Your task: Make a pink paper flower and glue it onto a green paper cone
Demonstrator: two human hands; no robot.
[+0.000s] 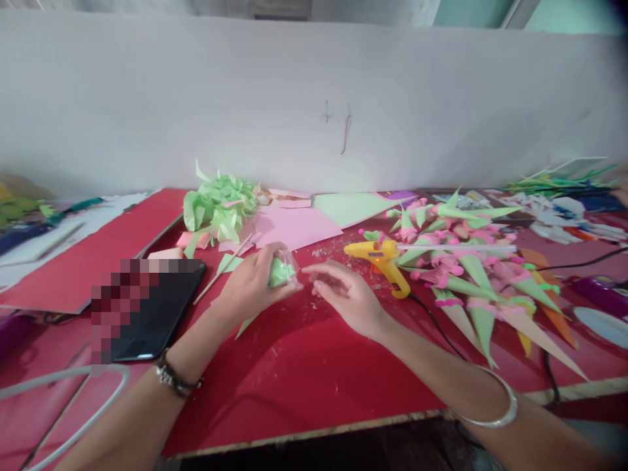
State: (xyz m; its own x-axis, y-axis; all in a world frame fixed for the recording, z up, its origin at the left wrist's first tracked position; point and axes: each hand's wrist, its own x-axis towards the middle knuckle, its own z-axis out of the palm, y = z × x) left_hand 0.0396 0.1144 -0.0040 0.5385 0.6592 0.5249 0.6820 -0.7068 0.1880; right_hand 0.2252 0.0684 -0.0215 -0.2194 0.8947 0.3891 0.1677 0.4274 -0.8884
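Note:
My left hand [252, 281] is wrapped round a small clear plastic bag with light green material [282, 271] in it, above the red tabletop [304, 379]. Just right of the bag, my right hand [346, 294] has its fingers apart and slightly curled, with nothing visible between them. A yellow glue gun [385, 258] with a clear glue stick in its back lies beyond my right hand, its small orange light showing. Behind my left hand are a thin pale stick [220, 269] and pink paper sheets [294, 229].
Green and pink paper cones [473, 275] are heaped on the right, near a black cord [436, 324]. Green crumpled paper [220, 203] stands at the back left. A dark tablet [157, 320] lies beside my left forearm. A grey wall [275, 98] rises behind.

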